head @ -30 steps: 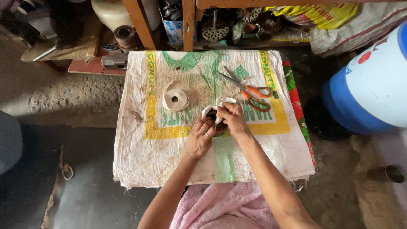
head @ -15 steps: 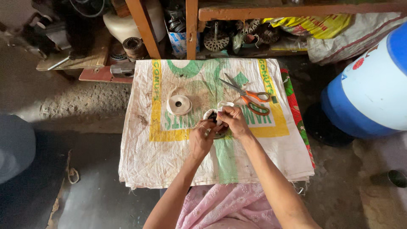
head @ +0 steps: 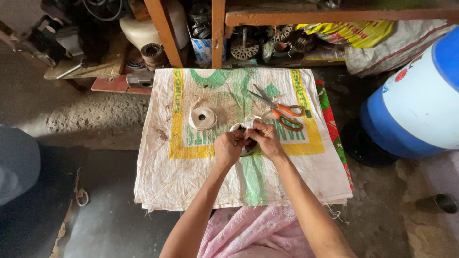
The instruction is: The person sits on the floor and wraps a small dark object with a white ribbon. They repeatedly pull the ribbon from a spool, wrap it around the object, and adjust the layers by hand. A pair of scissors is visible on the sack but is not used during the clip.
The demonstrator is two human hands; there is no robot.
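My left hand (head: 228,148) and my right hand (head: 265,138) meet over a small round dark part (head: 246,150) wrapped in white tape, resting on a white woven sack (head: 191,177) with green and yellow print. Both hands grip it; most of the part is hidden by my fingers. A strip of white tape (head: 250,119) sticks up between my fingers. A roll of white tape (head: 202,118) lies just left of my hands. Orange-handled scissors (head: 282,110) lie just beyond my right hand.
A blue and white barrel (head: 416,105) stands at the right. Behind the sack, wooden shelf legs (head: 165,33) and a shelf hold several metal motor parts (head: 244,48) and a yellow bag (head: 354,31). A small metal cup (head: 446,202) sits on the floor at right.
The view has shifted slightly; my hands stay together on the round part and keep working the tape around it. The tape roll and scissors have not moved.
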